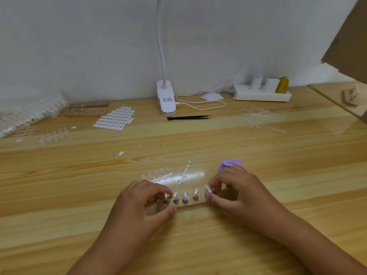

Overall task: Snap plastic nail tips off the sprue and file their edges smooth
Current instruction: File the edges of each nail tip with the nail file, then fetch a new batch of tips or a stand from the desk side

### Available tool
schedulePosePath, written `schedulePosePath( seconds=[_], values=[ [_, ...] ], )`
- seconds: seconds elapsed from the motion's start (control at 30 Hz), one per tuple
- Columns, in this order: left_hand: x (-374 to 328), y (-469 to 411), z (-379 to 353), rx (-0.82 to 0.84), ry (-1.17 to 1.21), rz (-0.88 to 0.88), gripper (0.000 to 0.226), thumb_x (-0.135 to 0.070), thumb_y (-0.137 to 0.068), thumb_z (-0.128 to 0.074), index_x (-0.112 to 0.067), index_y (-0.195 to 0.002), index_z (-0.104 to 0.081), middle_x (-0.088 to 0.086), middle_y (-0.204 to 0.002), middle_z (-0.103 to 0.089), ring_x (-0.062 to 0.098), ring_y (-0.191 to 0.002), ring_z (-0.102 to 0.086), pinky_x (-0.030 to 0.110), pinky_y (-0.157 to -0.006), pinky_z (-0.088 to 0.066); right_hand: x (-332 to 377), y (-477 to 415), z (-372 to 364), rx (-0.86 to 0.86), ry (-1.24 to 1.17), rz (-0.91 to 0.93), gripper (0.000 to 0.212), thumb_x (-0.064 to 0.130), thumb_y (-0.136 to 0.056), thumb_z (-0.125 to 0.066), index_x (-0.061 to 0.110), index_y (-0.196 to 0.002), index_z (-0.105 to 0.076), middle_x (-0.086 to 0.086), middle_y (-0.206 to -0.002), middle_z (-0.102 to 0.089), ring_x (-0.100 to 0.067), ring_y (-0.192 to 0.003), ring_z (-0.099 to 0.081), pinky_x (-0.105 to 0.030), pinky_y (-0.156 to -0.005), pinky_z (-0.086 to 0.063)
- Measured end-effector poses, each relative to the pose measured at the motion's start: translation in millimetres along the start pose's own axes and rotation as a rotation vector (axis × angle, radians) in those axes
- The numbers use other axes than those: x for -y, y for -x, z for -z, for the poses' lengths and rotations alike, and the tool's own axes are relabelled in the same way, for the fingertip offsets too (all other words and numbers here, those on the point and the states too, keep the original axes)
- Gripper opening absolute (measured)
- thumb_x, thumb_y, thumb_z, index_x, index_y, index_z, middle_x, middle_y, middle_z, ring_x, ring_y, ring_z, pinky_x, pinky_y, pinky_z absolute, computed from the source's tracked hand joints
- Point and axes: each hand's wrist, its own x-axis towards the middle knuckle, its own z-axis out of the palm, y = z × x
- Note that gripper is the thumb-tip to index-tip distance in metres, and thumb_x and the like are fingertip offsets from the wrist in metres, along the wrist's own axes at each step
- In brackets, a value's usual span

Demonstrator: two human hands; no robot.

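1. Left hand (143, 203): fingers curled round the left end of the peg holder (190, 204), thumb on its front edge, fingertips over the leftmost peg. Whether they also pinch the tip on that peg, cannot tell.
2. Right hand (236, 187): thumb and forefinger pinch a clear nail tip (208, 190) at the holder's right end.
3. Peg holder lies flat on the wooden surface (198, 139), between the hands. Three mounted tips (185, 195) stand on the middle pegs.
4. Just behind the holder: a sprue with tips attached (158, 174) and, to its right, a bare sprue (185, 172).
5. Purple file block (228, 163) sits just behind the right hand, partly hidden by it.
6. Far side of the surface: black tweezers (188, 117), clip lamp (166, 98), sheet of adhesive tabs (115, 118), power strip (262, 93), pile of bare sprues (258, 118).
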Motion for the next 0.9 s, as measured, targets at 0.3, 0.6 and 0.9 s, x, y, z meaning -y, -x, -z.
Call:
schedulePosePath(
  seconds=[0.3, 0.6, 0.9],
  values=[
    [-8, -11, 8, 0.050, 0.128, 0.063, 0.030, -0.007, -0.068, -0.086, -0.035, -0.069, -0.076, -0.011, -0.071, -0.068, 0.004, -0.065, -0.057, 0.028, -0.069, -0.050, -3, -7, 19, 0.233, 0.137, 0.072, 0.028, 0.043, -0.082, -0.077, 0.035, -0.105, -0.065, 0.020, -0.094, -0.057, 0.001, -0.099, -0.050, -0.009, -0.079, -0.037],
    [-21, -44, 18, 0.029, -0.053, -0.278, 0.064, -0.065, -0.061, -0.067, -0.051, -0.123, -0.055, -0.025, -0.118, -0.055, -0.004, -0.099, -0.056, 0.008, -0.072, -0.043, -34, 14, 99, -0.114, -0.008, -0.139, 0.020, 0.061, -0.071, -0.078, 0.044, -0.078, -0.069, 0.017, -0.075, -0.066, -0.004, -0.071, -0.057, -0.010, -0.060, -0.040],
    [-34, -116, -30, -0.162, -0.128, -0.574, 0.043, -0.053, -0.090, -0.049, -0.021, -0.082, -0.076, -0.009, -0.085, -0.065, 0.000, -0.077, -0.051, 0.016, -0.069, -0.043, -214, -52, 225, -0.708, 0.372, -0.820, 0.035, 0.038, -0.086, -0.076, 0.003, -0.091, -0.075, -0.014, -0.087, -0.071, -0.033, -0.088, -0.064, -0.034, -0.072, -0.045]
  ],
)
